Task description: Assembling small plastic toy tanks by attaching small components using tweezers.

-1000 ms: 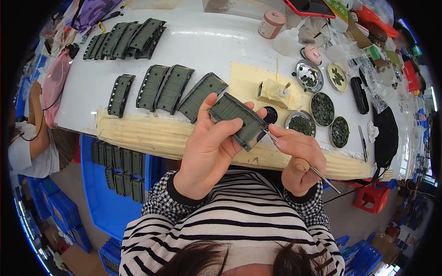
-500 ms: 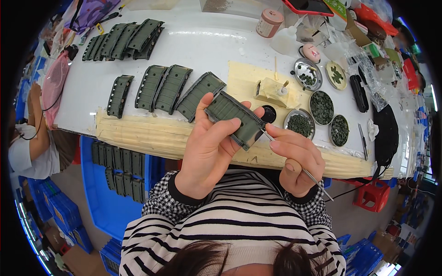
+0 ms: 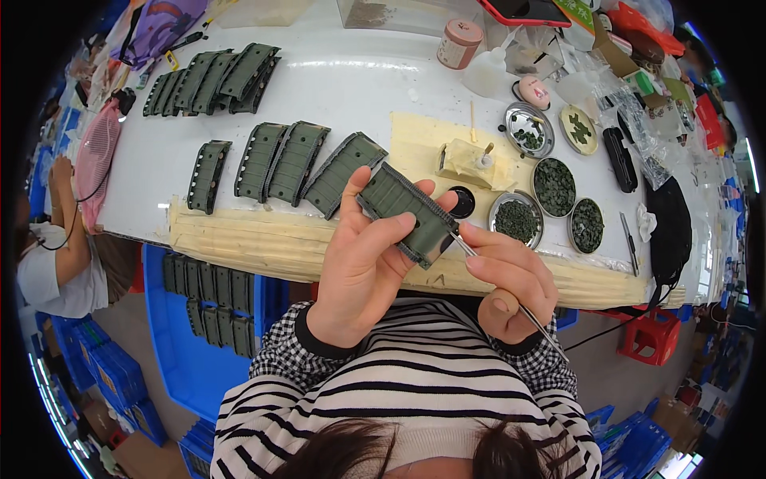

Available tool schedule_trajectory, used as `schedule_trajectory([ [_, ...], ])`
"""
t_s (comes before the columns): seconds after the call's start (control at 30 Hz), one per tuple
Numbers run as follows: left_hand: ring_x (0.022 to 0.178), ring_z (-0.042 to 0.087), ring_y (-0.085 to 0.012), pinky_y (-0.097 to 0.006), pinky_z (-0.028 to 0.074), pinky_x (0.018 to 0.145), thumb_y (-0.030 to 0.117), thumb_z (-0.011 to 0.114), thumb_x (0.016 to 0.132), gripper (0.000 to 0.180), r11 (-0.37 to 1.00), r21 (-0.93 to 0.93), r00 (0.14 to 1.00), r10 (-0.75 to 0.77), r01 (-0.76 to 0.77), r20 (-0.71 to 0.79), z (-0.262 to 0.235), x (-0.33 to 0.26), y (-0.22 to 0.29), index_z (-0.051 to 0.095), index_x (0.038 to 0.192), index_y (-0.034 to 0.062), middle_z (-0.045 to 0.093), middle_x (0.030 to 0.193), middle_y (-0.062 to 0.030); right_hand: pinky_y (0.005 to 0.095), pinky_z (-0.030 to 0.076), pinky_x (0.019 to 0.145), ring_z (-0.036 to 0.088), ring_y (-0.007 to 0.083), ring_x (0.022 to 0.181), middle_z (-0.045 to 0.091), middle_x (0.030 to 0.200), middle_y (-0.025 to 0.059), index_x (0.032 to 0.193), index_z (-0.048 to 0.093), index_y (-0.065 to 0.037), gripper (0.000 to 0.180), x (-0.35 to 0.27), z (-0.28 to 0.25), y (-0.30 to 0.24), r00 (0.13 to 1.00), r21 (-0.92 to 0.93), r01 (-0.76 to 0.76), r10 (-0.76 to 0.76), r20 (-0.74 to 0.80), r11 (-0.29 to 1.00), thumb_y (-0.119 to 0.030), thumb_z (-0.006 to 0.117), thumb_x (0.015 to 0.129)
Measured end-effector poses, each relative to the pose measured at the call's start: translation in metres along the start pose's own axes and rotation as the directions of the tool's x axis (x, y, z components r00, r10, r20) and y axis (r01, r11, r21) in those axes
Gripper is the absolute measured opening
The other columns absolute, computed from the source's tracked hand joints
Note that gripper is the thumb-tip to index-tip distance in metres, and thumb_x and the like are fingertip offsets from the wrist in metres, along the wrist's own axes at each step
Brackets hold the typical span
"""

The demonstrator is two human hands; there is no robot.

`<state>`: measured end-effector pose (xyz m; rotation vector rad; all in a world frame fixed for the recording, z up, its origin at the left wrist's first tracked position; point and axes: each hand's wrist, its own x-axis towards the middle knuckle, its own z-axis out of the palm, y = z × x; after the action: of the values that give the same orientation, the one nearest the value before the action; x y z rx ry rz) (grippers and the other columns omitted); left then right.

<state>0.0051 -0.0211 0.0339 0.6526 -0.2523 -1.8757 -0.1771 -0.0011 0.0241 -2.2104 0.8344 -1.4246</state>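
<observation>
A curved green ribbed panel point(image 3: 403, 209) with dark notched edges rests in my left hand point(image 3: 351, 267), thumb on its face and fingers behind. My right hand point(image 3: 515, 275) pinches a slim metal hand tool point(image 3: 544, 334), whose tip meets the panel's right edge; the exact tip shape is too small to tell. A tan covering wraps my right thumb. Just beyond the held panel lies a similar green panel point(image 3: 351, 172), with more standing in a row point(image 3: 297, 164) to its left. Near my right fingers is a small black pot point(image 3: 460, 202).
More panels point(image 3: 209, 80) are stacked at the far left. Round dishes hold small dark green pieces point(image 3: 555, 190). A tape-covered block point(image 3: 464, 162) stands on yellow paper. Padding lines the table edge point(image 3: 239, 239). Below left, a blue bin point(image 3: 191, 371) holds panels. Another person's arm point(image 3: 57, 211) shows at left.
The whole view has shifted slightly. Both hands keep their grips, and the tool tip stays at the panel's right edge, with the right hand a little closer in.
</observation>
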Motion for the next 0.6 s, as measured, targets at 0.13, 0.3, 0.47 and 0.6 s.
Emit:
schedule_trajectory([
  [0.13, 0.127, 0.046, -0.0384, -0.045, 0.046, 0.101, -0.005, 0.044, 0.09, 0.051, 1.0, -0.01, 1.0, 0.007, -0.007, 0.024, -0.0018, 0.0001, 0.0009, 0.029, 0.134, 0.017, 0.047, 0.131, -0.0234, 0.0373, 0.055, 0.083, 0.065, 0.036, 0.101, 0.063, 0.107, 0.0248, 0.11, 0.059, 0.007, 0.025, -0.0005, -0.0004, 0.0014, 1.0, 0.046, 0.008, -0.008, 0.004, 0.999, -0.004, 0.059, 0.088],
  [0.3, 0.126, 0.047, -0.0373, -0.045, 0.048, 0.099, -0.004, 0.045, 0.091, 0.059, 1.0, -0.002, 0.998, -0.001, 0.001, 0.058, -0.0059, 0.0011, 0.0027, 0.017, 0.137, 0.0204, 0.045, 0.13, -0.0206, 0.0374, 0.055, 0.083, 0.064, 0.0361, 0.102, 0.063, 0.108, 0.0245, 0.111, 0.059, 0.007, 0.027, 0.0012, -0.0006, -0.0009, 0.999, 0.029, -0.004, 0.003, 0.033, 1.0, -0.004, 0.06, 0.086],
  [0.47, 0.126, 0.047, -0.0371, -0.045, 0.048, 0.099, -0.004, 0.044, 0.091, 0.059, 1.0, -0.001, 0.998, -0.005, 0.005, 0.057, -0.0048, 0.001, 0.003, 0.017, 0.138, 0.0209, 0.045, 0.131, -0.0202, 0.0374, 0.055, 0.083, 0.064, 0.0359, 0.102, 0.063, 0.106, 0.0224, 0.112, 0.059, 0.006, 0.029, 0.0013, 0.0013, -0.0007, 1.0, 0.01, 0.012, -0.012, 0.022, 1.0, -0.002, 0.062, 0.084],
  [0.6, 0.126, 0.047, -0.0368, -0.045, 0.047, 0.099, -0.004, 0.044, 0.091, 0.06, 1.0, 0.001, 0.998, 0.002, -0.002, 0.056, -0.0055, 0.0005, 0.0027, 0.016, 0.138, 0.0209, 0.044, 0.131, -0.0201, 0.0373, 0.056, 0.083, 0.064, 0.0362, 0.103, 0.062, 0.105, 0.0209, 0.112, 0.059, 0.006, 0.03, 0.002, 0.0011, -0.0026, 0.999, -0.007, 0.014, -0.014, 0.036, 1.0, -0.001, 0.062, 0.083],
])
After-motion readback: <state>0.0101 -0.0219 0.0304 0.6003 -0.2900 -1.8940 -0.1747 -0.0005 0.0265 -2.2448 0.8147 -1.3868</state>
